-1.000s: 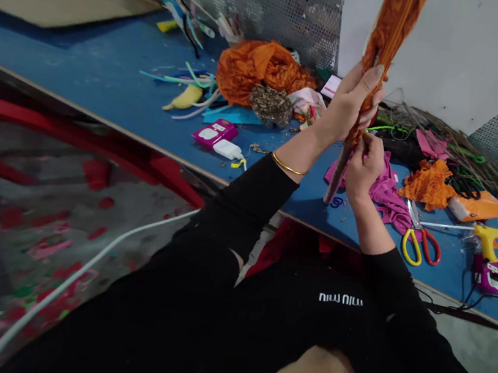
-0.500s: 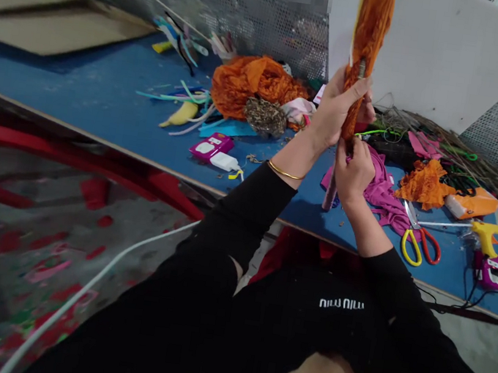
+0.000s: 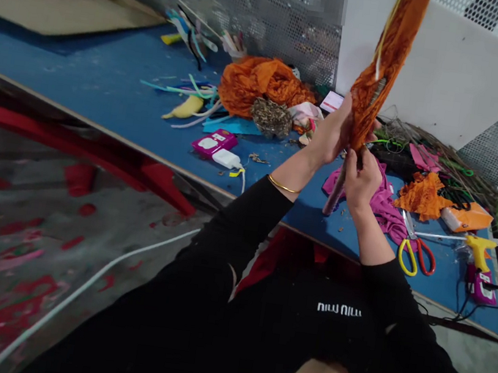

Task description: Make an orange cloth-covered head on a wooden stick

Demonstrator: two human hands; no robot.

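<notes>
A long strip of crinkled orange cloth [image 3: 396,43] hangs around a stick [image 3: 333,199], whose lower end rests on the blue table or just above it. My left hand [image 3: 334,127] is closed around the cloth-covered part from the left, its fingers partly hidden behind the fabric. Just below, my right hand [image 3: 363,181] pinches the bottom edge of the cloth against the stick. A thin yellow-white strand [image 3: 381,57] runs along the cloth's left side. Behind my right hand lies crumpled magenta cloth [image 3: 387,209].
Scissors [image 3: 415,253], a yellow glue gun [image 3: 478,249] and an orange packet [image 3: 467,217] lie at right, near dry twigs [image 3: 485,183]. A bundle of orange cloth [image 3: 263,83], a banana [image 3: 186,108] and a purple power socket [image 3: 215,143] are at left. A white cable [image 3: 92,279] crosses below the table.
The upper part of the orange cloth has tilted to the right and spread wider. The stick leans more, and my left thumb has lifted off the front of the cloth.
</notes>
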